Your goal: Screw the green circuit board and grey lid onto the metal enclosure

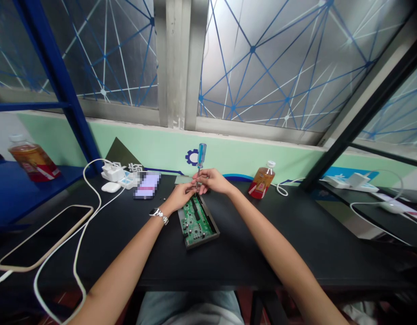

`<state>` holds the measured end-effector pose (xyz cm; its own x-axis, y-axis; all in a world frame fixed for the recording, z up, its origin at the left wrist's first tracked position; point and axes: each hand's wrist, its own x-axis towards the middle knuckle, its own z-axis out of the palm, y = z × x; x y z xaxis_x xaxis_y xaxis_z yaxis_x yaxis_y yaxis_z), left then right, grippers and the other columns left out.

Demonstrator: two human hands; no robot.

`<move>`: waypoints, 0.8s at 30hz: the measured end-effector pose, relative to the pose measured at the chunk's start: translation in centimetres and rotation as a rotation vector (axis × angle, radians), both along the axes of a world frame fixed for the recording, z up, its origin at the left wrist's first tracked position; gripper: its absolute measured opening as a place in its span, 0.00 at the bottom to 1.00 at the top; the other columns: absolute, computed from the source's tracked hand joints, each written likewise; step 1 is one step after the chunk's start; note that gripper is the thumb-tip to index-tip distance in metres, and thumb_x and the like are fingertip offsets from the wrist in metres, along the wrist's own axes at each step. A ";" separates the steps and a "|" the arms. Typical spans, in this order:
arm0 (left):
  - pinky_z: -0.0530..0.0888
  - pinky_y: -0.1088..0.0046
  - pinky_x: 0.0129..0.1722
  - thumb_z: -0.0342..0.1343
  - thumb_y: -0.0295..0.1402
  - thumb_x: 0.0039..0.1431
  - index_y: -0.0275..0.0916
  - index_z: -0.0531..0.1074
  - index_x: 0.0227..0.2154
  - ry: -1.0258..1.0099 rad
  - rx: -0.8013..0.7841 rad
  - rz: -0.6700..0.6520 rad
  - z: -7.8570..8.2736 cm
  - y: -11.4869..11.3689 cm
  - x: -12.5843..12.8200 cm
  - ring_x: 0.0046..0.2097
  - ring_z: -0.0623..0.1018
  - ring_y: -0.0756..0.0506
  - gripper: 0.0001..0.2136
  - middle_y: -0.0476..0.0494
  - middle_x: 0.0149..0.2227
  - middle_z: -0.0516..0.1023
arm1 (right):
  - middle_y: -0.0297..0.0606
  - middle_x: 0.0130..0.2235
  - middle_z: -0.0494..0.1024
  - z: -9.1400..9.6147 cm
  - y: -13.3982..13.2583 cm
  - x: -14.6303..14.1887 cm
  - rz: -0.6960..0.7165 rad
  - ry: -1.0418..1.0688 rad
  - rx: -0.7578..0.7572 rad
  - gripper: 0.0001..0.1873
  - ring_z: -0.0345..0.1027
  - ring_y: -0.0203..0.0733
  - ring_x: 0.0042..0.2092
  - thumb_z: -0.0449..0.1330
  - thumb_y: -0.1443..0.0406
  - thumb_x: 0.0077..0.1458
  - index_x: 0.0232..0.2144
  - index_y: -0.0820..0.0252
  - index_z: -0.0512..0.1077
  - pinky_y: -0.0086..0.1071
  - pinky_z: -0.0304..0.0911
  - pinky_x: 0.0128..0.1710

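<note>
**Little to Read on This Feed**

From my remote seat, the one clear sign is a blue gear emblem (191,157) printed on the pale green wall band (235,155) behind the tabletop (296,234). Left of it, a dark triangular panel (118,151) bears white characters (134,168) (chargers hide part, so I cannot read them). The shelf bottle (32,161) and the tabletop bottle (261,180) both wear red-and-white labels, too small to make out. The circuit board (196,221) carries markings I cannot resolve, the screwdriver (201,155) handle shows no lettering I can read, and the phone screen (146,185) is blurred out.

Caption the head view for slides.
Right hand holds a screwdriver upright over a circuit board, left hand at its tip.
</note>
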<state>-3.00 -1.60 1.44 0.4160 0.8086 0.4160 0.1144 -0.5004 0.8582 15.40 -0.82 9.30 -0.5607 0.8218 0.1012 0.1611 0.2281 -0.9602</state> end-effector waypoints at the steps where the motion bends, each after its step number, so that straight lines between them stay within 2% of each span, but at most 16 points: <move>1: 0.76 0.61 0.51 0.55 0.40 0.63 0.35 0.78 0.39 -0.001 -0.011 -0.002 -0.1 0.1 0.0 0.46 0.82 0.39 0.14 0.38 0.43 0.83 | 0.46 0.40 0.83 0.0 0.0 0.0 0.018 0.006 -0.009 0.07 0.76 0.33 0.24 0.60 0.66 0.60 0.40 0.65 0.70 0.22 0.69 0.20; 4: 0.76 0.62 0.51 0.57 0.39 0.62 0.35 0.79 0.37 -0.019 -0.035 0.010 -0.3 0.2 0.1 0.44 0.82 0.40 0.12 0.39 0.41 0.84 | 0.47 0.44 0.82 -0.2 -0.1 -0.1 0.057 0.015 -0.008 0.08 0.76 0.33 0.25 0.59 0.65 0.61 0.41 0.64 0.69 0.21 0.69 0.21; 7: 0.77 0.63 0.49 0.59 0.39 0.60 0.35 0.79 0.36 -0.057 -0.033 0.062 -0.5 0.1 0.3 0.43 0.83 0.41 0.11 0.39 0.39 0.84 | 0.43 0.44 0.81 -0.5 -0.2 -0.4 -0.019 0.006 0.085 0.14 0.75 0.32 0.24 0.62 0.63 0.58 0.46 0.62 0.68 0.22 0.67 0.19; 10: 0.78 0.65 0.46 0.62 0.40 0.58 0.36 0.79 0.36 -0.082 -0.021 0.130 -0.6 0.0 0.4 0.41 0.83 0.41 0.11 0.40 0.37 0.84 | 0.38 0.35 0.80 -0.9 -0.1 -0.6 -0.152 -0.036 0.211 0.15 0.74 0.34 0.24 0.67 0.61 0.54 0.41 0.62 0.70 0.23 0.67 0.19; 14: 0.79 0.65 0.42 0.63 0.43 0.57 0.36 0.78 0.33 -0.050 0.025 0.222 -0.6 -0.2 0.4 0.38 0.83 0.41 0.13 0.40 0.34 0.84 | 0.32 0.21 0.75 -1.0 0.0 -0.4 -0.162 -0.089 0.248 0.11 0.73 0.37 0.23 0.66 0.60 0.54 0.31 0.62 0.70 0.25 0.68 0.22; 19: 0.76 0.62 0.52 0.59 0.42 0.61 0.37 0.78 0.42 -0.035 0.022 0.031 0.1 -0.3 0.1 0.47 0.82 0.41 0.15 0.39 0.45 0.83 | 0.32 0.22 0.76 -0.4 -0.1 -0.1 -0.080 -0.057 0.178 0.08 0.73 0.35 0.24 0.63 0.62 0.56 0.33 0.63 0.70 0.24 0.66 0.23; 24: 0.76 0.63 0.51 0.56 0.40 0.63 0.37 0.79 0.40 -0.025 0.010 -0.010 0.2 -0.2 -0.1 0.46 0.82 0.41 0.13 0.40 0.44 0.83 | 0.33 0.27 0.78 -0.3 -0.2 -0.2 -0.040 -0.018 0.111 0.07 0.74 0.34 0.24 0.61 0.65 0.57 0.37 0.63 0.70 0.23 0.65 0.22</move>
<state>-3.15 -1.82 1.62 0.4133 0.8000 0.4349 0.0877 -0.5103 0.8555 15.21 -1.05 9.03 -0.5301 0.8281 0.1825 0.1897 0.3256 -0.9263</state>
